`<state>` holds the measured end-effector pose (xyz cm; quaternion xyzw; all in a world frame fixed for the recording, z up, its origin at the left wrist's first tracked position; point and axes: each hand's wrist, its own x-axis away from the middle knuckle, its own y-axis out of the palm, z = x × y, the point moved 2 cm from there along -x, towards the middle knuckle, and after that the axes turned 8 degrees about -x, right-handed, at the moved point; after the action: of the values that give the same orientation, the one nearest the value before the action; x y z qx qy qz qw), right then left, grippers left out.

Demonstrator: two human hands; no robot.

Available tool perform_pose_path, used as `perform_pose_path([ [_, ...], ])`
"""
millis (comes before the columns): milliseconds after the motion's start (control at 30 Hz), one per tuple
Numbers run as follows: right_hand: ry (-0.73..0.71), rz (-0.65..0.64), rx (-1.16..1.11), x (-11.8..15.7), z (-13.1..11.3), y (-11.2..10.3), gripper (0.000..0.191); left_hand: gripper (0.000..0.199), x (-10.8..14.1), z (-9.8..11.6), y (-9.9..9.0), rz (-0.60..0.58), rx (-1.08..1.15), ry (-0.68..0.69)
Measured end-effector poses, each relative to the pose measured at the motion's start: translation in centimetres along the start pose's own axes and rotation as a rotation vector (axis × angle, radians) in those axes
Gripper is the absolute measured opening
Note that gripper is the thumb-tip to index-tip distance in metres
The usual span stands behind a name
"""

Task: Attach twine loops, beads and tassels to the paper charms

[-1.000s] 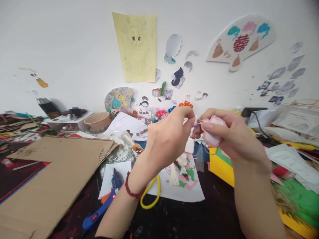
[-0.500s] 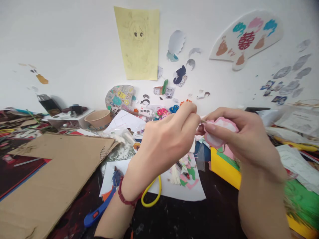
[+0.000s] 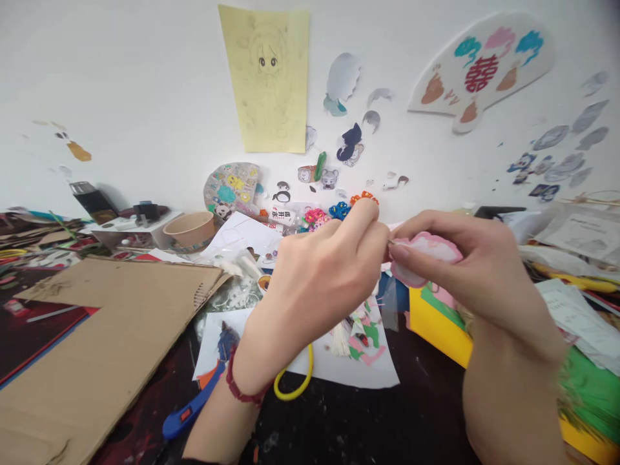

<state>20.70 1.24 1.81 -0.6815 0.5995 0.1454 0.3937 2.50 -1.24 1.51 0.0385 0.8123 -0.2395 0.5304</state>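
Observation:
My right hand (image 3: 484,271) pinches a pink-edged white flower-shaped cutout (image 3: 433,248) between thumb and fingers; whether it is felt or paper I cannot tell. A small thin loop, like cord, hangs just below it. My left hand (image 3: 329,268) meets the cutout's left edge with curled fingers pressed together. Something thin and brownish shows where the fingertips of both hands come together. What the left fingers grip is hidden behind the hand. Both hands are raised over the table, and a red bracelet (image 3: 241,386) circles the left wrist.
A white sheet (image 3: 382,374) with coloured scraps lies below my hands. Near my left forearm are a blue cutter (image 3: 194,408) and a yellow loop (image 3: 294,394). Cardboard (image 3: 121,323) covers the left side; a yellow box (image 3: 438,326) stands at right. Behind is a bowl (image 3: 188,229).
The cutout has tilted flatter in my right hand, and its left edge has come closer to my left fingers. The hanging loop has shifted slightly left. Both hands otherwise stay in place.

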Motion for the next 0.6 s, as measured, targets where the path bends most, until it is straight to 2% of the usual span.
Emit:
perform_pose_path([
  [267,-0.013,-0.026,0.031,0.09,0.07,-0.06,0.01,0.011,0.08,0.09,-0.06,-0.066,-0.01,-0.027],
  [600,0.034,-0.033,0.114,-0.07,-0.42,0.35,0.012,0.022,-0.01,0.37,-0.43,-0.03,-0.133,-0.013],
])
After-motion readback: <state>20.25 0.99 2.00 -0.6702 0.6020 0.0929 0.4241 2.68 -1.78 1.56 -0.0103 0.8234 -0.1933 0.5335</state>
